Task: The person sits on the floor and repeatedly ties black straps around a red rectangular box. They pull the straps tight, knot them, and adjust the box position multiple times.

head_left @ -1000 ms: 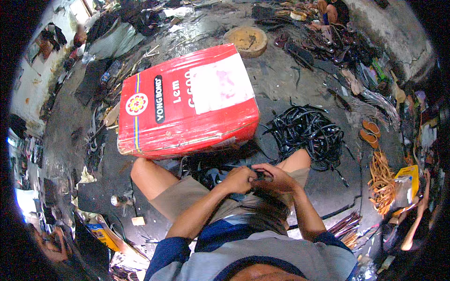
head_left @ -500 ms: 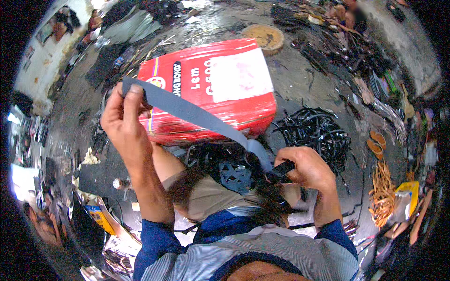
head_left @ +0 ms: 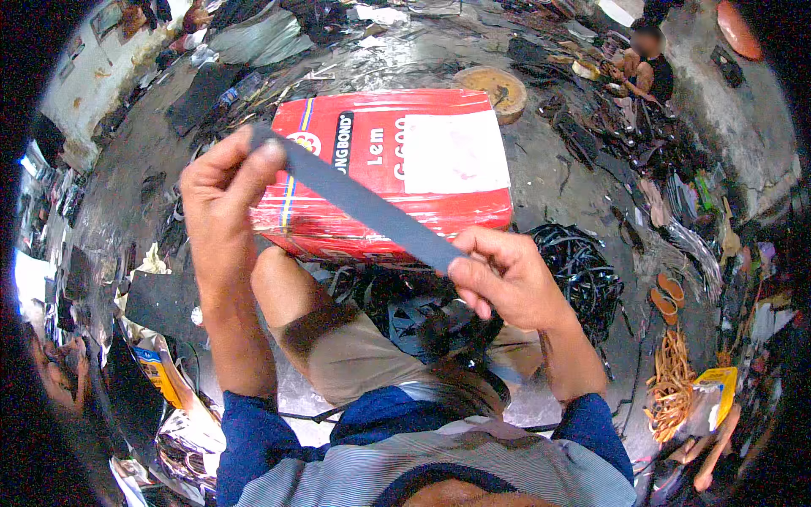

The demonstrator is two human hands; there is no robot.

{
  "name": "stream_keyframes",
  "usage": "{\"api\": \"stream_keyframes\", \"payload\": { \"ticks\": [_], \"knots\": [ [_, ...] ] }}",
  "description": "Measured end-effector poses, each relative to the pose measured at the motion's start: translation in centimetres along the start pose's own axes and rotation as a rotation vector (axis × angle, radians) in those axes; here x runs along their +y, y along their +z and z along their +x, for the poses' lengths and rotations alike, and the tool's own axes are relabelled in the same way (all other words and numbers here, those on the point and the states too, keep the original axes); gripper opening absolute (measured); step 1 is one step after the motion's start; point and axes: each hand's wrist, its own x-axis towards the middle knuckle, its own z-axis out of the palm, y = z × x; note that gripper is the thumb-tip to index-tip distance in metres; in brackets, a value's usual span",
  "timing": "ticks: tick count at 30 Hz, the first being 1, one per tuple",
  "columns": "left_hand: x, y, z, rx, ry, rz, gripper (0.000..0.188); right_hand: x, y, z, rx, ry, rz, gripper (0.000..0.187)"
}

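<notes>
A flat grey strip (head_left: pixel 359 201) of flexible sheet material is stretched slantwise between my hands. My left hand (head_left: pixel 224 177) pinches its upper left end between thumb and fingers. The lower right end is pinched in my right hand (head_left: pixel 511 279). Behind and below the strip stands a red carton (head_left: pixel 465 211) wrapped in clear plastic, with a white label on top. Over my lap, between my knees, lie dark cut pieces (head_left: pixel 410 317), partly in shadow and hard to make out. Beyond my right hand is a tangled heap of shiny black strips (head_left: pixel 583 275).
A round wooden block (head_left: pixel 498 93) stands behind the carton. To the right lie brown sandals (head_left: pixel 667 296), a bundle of tan strips (head_left: pixel 670 389) and a yellow packet (head_left: pixel 716 397). At the far right another person (head_left: pixel 650 72) sits among scraps. A dark sheet (head_left: pixel 160 302) lies at left.
My right hand has risen from my lap and now pinches the strip's lower end. The black thing it held is out of sight. The strip, earlier curved, is now straight.
</notes>
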Motion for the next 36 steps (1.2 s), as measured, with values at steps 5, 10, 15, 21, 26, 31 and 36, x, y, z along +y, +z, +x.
{"api": "stream_keyframes", "payload": {
  "ticks": [5,10,15,21,26,31,36],
  "knots": [
    [-2.0,-9.7,2.6,0.294,0.054,-0.131,0.011,0.9,-0.5,-1.2,-0.123,0.079,-0.355,0.024],
    [-0.2,-17.7,5.9,0.834,0.037,-0.360,0.011,3.3,-1.9,-2.0,-0.334,0.258,-0.704,0.031],
    [-1.9,-17.0,4.2,0.410,0.118,0.177,0.012,4.7,-1.5,-4.2,-0.278,0.329,-1.317,0.047],
    [3.2,2.8,-5.5,-0.705,0.140,0.221,0.014,0.4,3.0,0.3,-0.106,-0.364,-0.045,0.075],
    [1.7,-0.6,0.5,-0.090,0.100,0.139,0.012,-1.4,1.1,1.9,-0.071,0.098,0.154,0.025],
    [-5.4,-14.0,8.1,0.349,-0.084,-0.086,0.009,-3.4,-6.5,2.2,0.058,0.034,-0.141,0.019],
    [-11.9,-18.7,9.4,0.213,-0.230,0.397,0.011,-4.6,-9.9,5.0,0.122,-0.056,-0.362,0.019]
  ]
}}
